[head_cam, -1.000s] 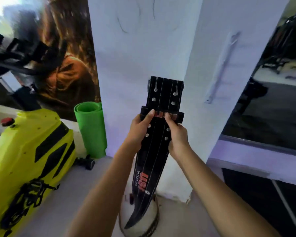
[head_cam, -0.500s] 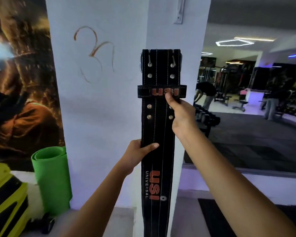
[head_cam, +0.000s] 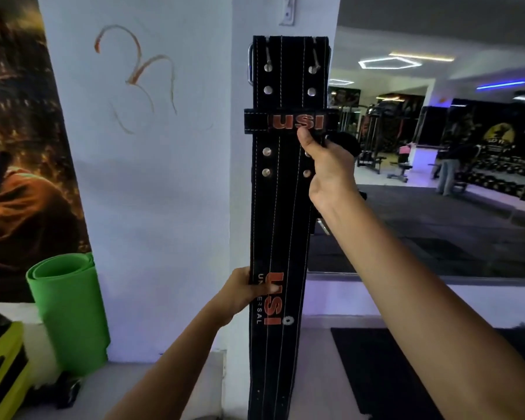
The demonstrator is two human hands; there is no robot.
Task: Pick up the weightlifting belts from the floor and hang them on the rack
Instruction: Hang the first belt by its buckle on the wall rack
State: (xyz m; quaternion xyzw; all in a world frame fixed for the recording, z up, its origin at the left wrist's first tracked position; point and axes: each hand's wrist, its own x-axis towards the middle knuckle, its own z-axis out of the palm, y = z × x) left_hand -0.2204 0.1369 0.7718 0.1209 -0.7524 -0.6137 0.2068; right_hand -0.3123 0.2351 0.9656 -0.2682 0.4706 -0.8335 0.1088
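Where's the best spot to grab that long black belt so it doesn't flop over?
Probably in two places, as shown. The belt stands long and upright, so the right hand pinches its right edge just under the USI loop, coming from the right, while the left hand grips the left edge lower down, thumb across the front. The wide, flat strap gives thumbs a good face to press.

The white pillar (head_cam: 164,192) stands close behind the upright weightlifting belt (head_cam: 281,222); open gym floor (head_cam: 437,225) lies right; a green rolled mat (head_cam: 69,310) blocks low left.
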